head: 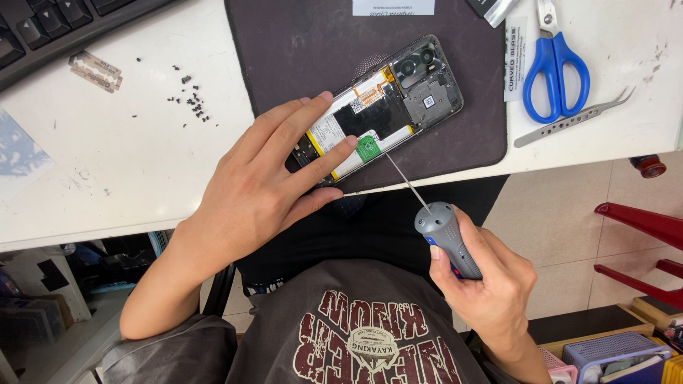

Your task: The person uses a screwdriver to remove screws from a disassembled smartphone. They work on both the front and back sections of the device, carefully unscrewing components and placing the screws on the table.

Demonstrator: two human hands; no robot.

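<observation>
An opened smartphone [405, 89] lies back-side up on a dark mat [299, 43], its battery, circuit boards and camera modules exposed. My left hand [263, 185] rests flat on the phone's lower end, fingers spread over the battery and pressing it down. My right hand [487, 284] grips a grey electric screwdriver [447, 238] below the table edge. Its thin bit [405, 181] points up at the phone's lower long edge, near a green tab.
Blue-handled scissors [555, 67] and metal tweezers [573, 117] lie right of the mat. A razor blade [95, 72] and several tiny black screws [193, 103] sit on the white table, left. A keyboard [43, 25] fills the top-left corner. Red chair legs [640, 220] stand at right.
</observation>
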